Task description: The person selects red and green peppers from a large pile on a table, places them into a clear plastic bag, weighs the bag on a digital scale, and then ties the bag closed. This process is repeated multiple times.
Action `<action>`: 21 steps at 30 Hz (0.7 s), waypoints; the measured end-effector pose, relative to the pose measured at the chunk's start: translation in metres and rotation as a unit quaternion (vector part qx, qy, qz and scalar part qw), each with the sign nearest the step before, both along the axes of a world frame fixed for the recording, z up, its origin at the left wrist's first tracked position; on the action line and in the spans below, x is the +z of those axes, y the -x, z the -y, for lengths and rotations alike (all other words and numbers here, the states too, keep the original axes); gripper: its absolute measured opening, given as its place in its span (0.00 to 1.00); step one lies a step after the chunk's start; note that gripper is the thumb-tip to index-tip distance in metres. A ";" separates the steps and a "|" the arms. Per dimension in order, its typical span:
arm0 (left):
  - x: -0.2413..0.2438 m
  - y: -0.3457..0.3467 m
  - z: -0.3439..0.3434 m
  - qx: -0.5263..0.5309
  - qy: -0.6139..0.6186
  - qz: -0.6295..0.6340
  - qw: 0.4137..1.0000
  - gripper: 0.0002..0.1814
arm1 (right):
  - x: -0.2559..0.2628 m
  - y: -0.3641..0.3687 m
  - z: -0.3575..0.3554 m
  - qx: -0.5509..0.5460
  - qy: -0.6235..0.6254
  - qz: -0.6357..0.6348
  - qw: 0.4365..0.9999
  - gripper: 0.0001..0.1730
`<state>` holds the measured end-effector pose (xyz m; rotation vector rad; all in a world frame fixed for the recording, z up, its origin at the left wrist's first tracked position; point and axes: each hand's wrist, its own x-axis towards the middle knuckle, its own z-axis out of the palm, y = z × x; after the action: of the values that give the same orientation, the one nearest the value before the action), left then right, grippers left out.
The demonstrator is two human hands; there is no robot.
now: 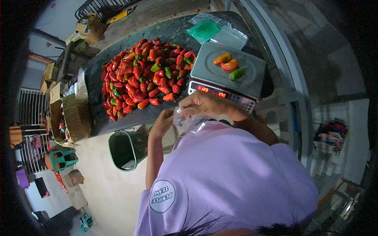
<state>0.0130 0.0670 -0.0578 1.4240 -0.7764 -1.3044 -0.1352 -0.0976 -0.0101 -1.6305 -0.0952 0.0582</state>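
My left hand (163, 121) and my right hand (198, 103) are close together in front of my chest, both gripping a clear plastic bag (189, 123) near its top. The bag's lower part is hidden against my shirt. Just beyond my right hand is a digital scale (251, 72) with lit red digits. On its metal plate lie an orange-yellow pepper (222, 58), an orange-red pepper (229, 64) and a green pepper (236, 74). Left of the scale, a large heap of mostly red peppers (141, 76) covers part of the dark table (97, 115).
Clear plastic bags (230, 37) and a green plastic packet (203, 30) lie behind the scale. An open cardboard box (77, 118) stands at the table's left end. A green plastic basket (122, 150) is below the near edge. A metal frame (283, 53) runs along the right.
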 end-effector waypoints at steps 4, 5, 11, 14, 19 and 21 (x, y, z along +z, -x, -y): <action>-0.022 -0.010 0.008 0.041 0.107 0.007 0.993 0.08 | -0.019 -0.001 0.047 -0.127 0.247 0.112 0.954 0.13; -0.026 -0.014 0.005 0.048 0.122 0.045 0.990 0.10 | -0.026 0.001 0.074 -0.169 0.313 0.096 0.930 0.15; -0.017 -0.007 -0.001 0.216 0.106 0.199 0.950 0.14 | -0.112 0.036 0.189 -0.211 0.619 -0.059 0.754 0.33; -0.014 0.007 -0.005 0.240 0.090 0.250 0.934 0.17 | -0.124 0.034 0.199 -0.168 0.597 -0.099 0.778 0.36; 0.003 0.031 -0.001 0.282 0.093 0.290 0.910 0.18 | -0.122 0.026 0.221 -0.109 0.524 -0.169 0.828 0.38; 0.012 0.034 0.003 0.298 0.062 0.386 0.871 0.16 | -0.135 0.029 0.226 -0.125 0.574 -0.144 0.797 0.41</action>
<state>-0.0212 0.0639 -0.0456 1.8919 -0.8007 -0.1740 -0.1637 -0.3232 -0.1450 -2.8179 0.4933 0.1846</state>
